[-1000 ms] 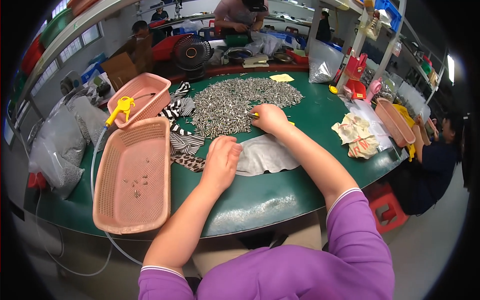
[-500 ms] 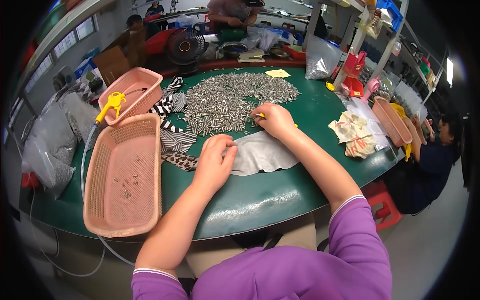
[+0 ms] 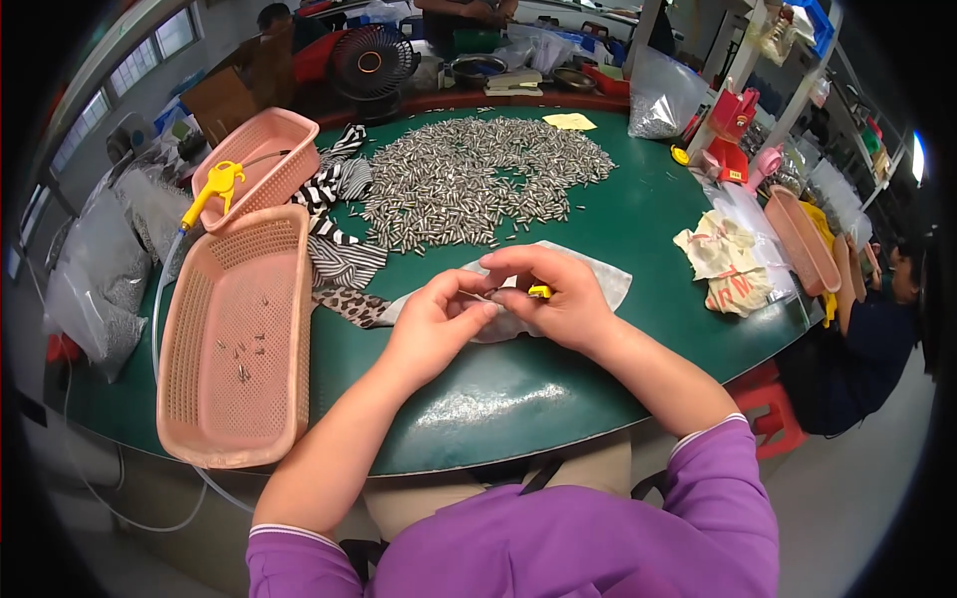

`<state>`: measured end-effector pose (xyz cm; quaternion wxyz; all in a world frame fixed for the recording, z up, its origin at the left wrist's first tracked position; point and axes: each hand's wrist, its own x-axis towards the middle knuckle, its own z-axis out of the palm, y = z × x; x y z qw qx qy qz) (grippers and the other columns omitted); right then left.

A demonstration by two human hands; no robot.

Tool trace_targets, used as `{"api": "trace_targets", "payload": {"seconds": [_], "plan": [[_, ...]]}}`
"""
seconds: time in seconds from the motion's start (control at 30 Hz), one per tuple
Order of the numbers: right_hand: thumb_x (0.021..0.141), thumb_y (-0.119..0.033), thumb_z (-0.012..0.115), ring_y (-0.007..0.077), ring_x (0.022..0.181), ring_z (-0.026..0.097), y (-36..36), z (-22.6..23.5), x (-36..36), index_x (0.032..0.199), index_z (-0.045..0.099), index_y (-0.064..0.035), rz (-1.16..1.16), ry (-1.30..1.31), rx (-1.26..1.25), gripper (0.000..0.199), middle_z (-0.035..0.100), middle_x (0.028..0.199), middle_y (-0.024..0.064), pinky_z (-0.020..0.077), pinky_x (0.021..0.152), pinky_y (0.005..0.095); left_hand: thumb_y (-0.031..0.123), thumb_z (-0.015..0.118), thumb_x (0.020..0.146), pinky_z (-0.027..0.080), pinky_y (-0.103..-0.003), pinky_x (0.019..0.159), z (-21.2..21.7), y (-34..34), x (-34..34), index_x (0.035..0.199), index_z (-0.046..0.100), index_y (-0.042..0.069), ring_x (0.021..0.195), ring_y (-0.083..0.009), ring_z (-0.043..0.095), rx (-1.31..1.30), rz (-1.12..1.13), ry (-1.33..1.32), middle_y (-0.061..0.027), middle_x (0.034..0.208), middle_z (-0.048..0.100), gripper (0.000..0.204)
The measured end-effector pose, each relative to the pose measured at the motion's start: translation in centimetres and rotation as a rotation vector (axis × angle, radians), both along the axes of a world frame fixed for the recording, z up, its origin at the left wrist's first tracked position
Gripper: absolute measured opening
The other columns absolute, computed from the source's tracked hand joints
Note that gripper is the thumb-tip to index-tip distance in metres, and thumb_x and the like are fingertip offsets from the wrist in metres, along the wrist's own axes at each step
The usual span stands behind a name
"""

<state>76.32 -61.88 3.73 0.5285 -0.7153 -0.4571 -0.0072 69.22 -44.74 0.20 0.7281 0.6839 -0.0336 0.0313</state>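
My left hand (image 3: 429, 321) and my right hand (image 3: 570, 304) meet fingertip to fingertip over a light grey cloth (image 3: 610, 283). A tiny piece is pinched there, mostly covered by the fingers. From my right hand's curled fingers pokes the end of a small yellow-handled tool (image 3: 540, 292); its other end is hidden. Just beyond the hands spreads a wide heap of small silvery metal pins (image 3: 439, 189), with a few loose ones at its near edge. To the left, a pink mesh basket (image 3: 175, 394) holds several small metal parts (image 3: 242, 373).
A second pink basket (image 3: 291, 171) carries a yellow air blow gun (image 3: 219, 182) with a hose. Striped rags (image 3: 344, 261) lie beside the heap. Clear bags of parts (image 3: 95, 299) stand far left; a cream cloth (image 3: 726, 264) lies right. A black fan (image 3: 371, 65) stands behind; a co-worker (image 3: 847, 339) sits right.
My right hand has drawn back from the heap's edge to meet my left hand over the grey cloth. My left fingers have closed into a pinch. The view has shifted slightly.
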Motion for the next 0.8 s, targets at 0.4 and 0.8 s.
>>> {"api": "trace_targets", "payload": {"seconds": [0.4, 0.8], "plan": [[0.076, -0.004, 0.07, 0.0154, 0.087, 0.061, -1.1, 0.8, -0.1, 0.116, 0.06, -0.0089, -0.004, -0.054, -0.02, 0.042, 0.062, 0.104, 0.0062, 0.0483, 0.068, 0.0259, 0.002, 0.063, 0.087, 0.05, -0.026, 0.078, 0.6, 0.2, -0.4, 0.097, 0.058, 0.004, 0.088, -0.0119, 0.058, -0.199, -0.075, -0.017, -0.0043, 0.099, 0.058, 0.012], [0.087, -0.014, 0.058, 0.0279, 0.088, 0.06, -1.5, 2.0, -0.5, 0.102, 0.06, -0.0063, -0.021, -0.193, -0.11, 0.017, 0.062, 0.094, 0.0091, 0.0468, 0.079, 0.0367, -0.002, 0.07, 0.078, 0.041, -0.032, 0.094, 0.5, 0.6, -0.2, 0.09, 0.063, 0.006, 0.104, -0.0181, 0.053, -0.021, 0.088, -0.372, -0.0051, 0.103, 0.057, 0.015]]}}
